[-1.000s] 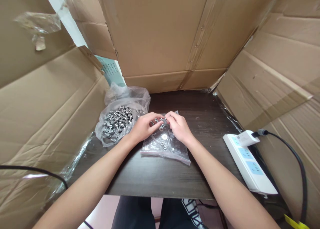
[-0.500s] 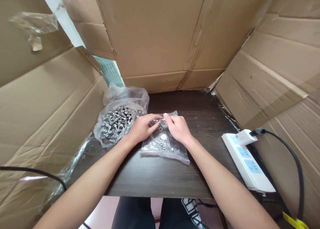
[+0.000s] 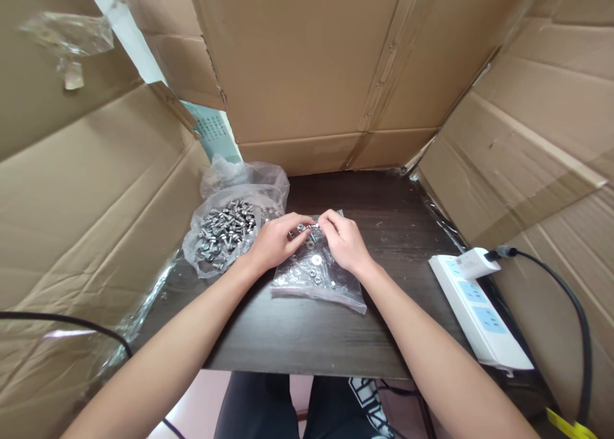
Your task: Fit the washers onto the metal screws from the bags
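My left hand (image 3: pixel 279 239) is curled, its thumb and index finger closed around one end of a small silver bolt (image 3: pixel 314 226). From the other side my right hand (image 3: pixel 343 239) pinches the same bolt between thumb and fingers. The fingertips cover most of it, so whether a nut or washer sits on it is hard to make out. Both hands are over a clear zip bag (image 3: pixel 288 284) lying flat on the table. On the bag lie a large washer (image 3: pixel 316 260), several nuts (image 3: pixel 313 273) and other small metal pieces.
Left of my hands an opened clear plastic bag (image 3: pixel 196 234) holds a heap of bolts (image 3: pixel 228 228). A white power strip (image 3: pixel 484 317) with a plugged-in adapter (image 3: pixel 474 263) stands on the right. Cardboard walls (image 3: pixel 311 61) enclose the dark table (image 3: pixel 307 343) on three sides.
My right hand's fingers have shifted slightly and curled more around the bolt. My left hand keeps nearly the same pose. The whole view has moved a little.
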Available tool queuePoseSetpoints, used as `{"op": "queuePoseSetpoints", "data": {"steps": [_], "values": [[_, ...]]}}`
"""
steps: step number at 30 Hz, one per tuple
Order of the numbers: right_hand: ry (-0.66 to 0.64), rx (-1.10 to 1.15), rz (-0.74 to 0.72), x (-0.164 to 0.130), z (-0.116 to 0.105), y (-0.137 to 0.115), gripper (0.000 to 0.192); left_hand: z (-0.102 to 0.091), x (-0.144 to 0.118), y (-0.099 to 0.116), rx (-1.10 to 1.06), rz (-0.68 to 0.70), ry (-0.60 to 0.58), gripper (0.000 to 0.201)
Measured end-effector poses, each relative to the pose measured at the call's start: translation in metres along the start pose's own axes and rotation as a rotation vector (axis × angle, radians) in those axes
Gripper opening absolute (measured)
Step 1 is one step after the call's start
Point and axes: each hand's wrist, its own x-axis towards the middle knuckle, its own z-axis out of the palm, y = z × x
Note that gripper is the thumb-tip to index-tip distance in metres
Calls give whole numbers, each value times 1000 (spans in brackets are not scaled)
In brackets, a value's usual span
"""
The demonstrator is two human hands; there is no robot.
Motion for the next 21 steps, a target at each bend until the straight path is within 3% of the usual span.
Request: {"op": "queuePoseSetpoints", "data": {"steps": [3, 7, 12, 17, 21], "values": [[-44, 24, -19, 0, 0, -1, 22, 0, 0, 0, 8, -5, -11, 20], [-41, -48, 31, -1, 0, -1, 43, -1, 0, 2, 8, 0, -6, 20], [-46, 26, -25, 0, 0, -1, 20, -1, 0, 2, -8, -3, 9, 19], [-75, -72, 53, 0, 1, 0, 46, -1, -1, 1, 2, 4, 2, 19], [-34, -26, 21, -1, 1, 0, 26, 0, -1, 2, 6, 9, 21, 18]]}}
